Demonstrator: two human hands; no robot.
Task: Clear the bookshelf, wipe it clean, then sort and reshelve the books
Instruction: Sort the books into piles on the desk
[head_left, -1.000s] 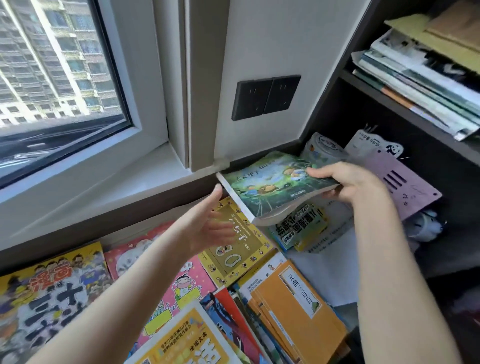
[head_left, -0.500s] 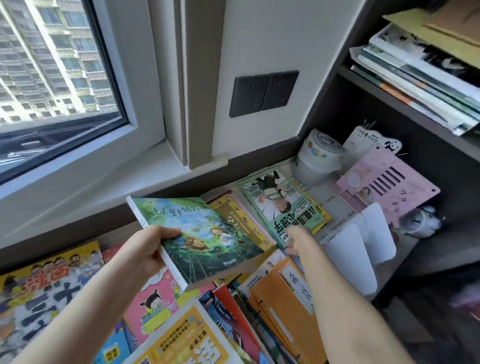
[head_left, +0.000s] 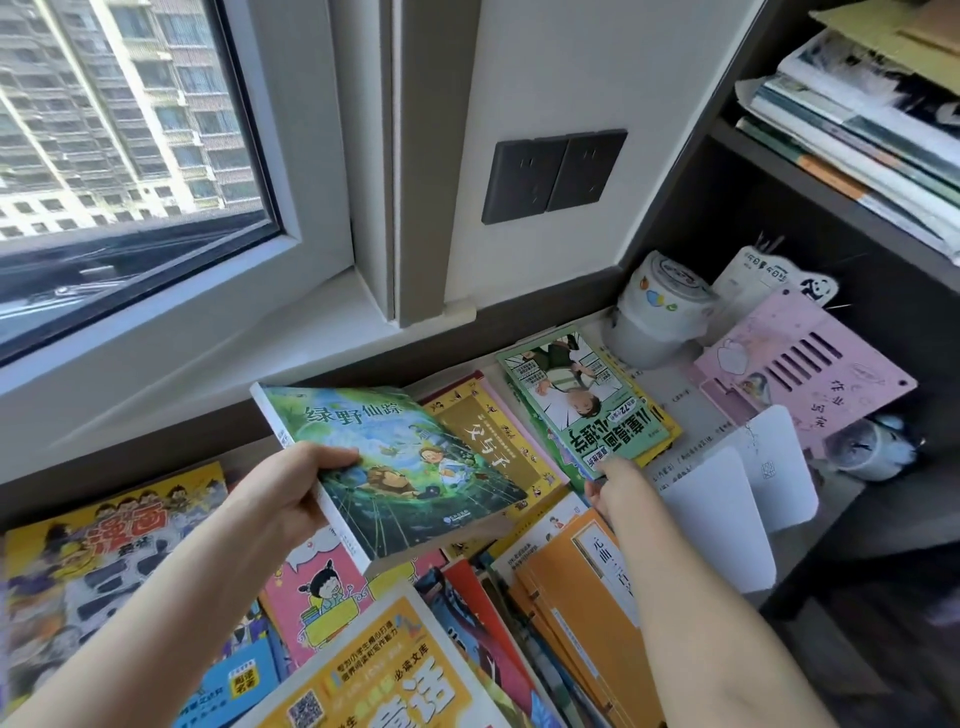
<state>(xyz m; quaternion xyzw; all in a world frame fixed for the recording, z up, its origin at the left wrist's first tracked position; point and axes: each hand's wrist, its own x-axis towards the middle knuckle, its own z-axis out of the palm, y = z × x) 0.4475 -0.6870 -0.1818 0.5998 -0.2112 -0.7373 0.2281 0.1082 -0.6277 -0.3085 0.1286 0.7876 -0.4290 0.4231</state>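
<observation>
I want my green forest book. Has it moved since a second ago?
Yes. The green forest book went leftward and lower, away from under the wall sockets, into the left hand.

One head-worn view looks forward and down, close over the books (head_left: 587, 623). The window (head_left: 130, 130) lies left, the shelf (head_left: 810, 183) right.

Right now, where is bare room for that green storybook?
The white windowsill, between window frame and dark ledge, is bare. Below the left hand's green storybook, overlapping books cover the desk; cup and bookends crowd the corner.
</observation>
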